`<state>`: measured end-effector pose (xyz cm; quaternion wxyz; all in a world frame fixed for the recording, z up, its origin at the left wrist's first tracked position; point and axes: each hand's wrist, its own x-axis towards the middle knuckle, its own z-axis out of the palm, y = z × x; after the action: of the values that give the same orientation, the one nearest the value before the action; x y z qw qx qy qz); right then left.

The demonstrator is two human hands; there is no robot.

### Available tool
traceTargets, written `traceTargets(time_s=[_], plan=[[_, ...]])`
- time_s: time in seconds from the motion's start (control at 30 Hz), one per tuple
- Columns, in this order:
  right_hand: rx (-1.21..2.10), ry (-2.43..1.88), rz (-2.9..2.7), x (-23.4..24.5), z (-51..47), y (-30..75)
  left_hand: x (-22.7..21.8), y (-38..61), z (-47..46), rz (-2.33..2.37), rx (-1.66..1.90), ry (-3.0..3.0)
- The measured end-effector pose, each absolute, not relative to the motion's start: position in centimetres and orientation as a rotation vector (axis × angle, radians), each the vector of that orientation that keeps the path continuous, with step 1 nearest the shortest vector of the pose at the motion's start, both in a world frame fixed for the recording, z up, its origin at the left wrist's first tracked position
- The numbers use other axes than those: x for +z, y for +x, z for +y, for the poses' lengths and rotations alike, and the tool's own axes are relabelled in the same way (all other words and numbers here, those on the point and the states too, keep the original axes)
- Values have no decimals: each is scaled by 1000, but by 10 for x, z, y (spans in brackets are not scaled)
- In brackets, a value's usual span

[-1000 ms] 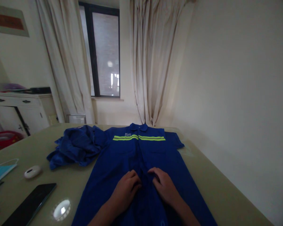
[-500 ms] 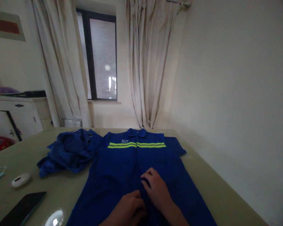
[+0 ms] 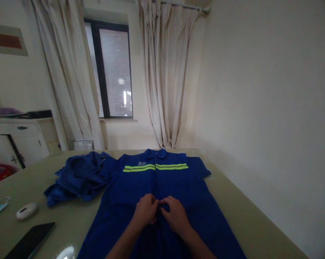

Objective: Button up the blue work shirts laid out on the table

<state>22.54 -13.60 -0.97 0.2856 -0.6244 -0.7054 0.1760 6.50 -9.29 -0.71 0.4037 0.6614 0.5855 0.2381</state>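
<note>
Below pleated curtains (image 3: 166, 72), on the glossy table (image 3: 248, 219), your left hand (image 3: 145, 209) and right hand (image 3: 175, 213) pinched the cloth shirt (image 3: 127, 194), lower center.

Blue garment (image 3: 175, 185) | white chest lettering (image 3: 142, 163) | seemingly too small to read

Dk-framed window (image 3: 116, 72) btwn beige curtains (image 3: 167, 72), wht cabinet (image 3: 27, 142) L, pale wall (image 3: 259, 90) R

The head camera looks forward and down from just above the table (image 3: 245, 219) toward the window (image 3: 116, 73).
</note>
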Motion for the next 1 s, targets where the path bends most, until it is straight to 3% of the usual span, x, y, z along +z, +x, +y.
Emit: traceTargets(time_s=[1.0], plan=[[177,-1549,-2062,-12,-134,223,-25,77,-92,1372,964,1706]])
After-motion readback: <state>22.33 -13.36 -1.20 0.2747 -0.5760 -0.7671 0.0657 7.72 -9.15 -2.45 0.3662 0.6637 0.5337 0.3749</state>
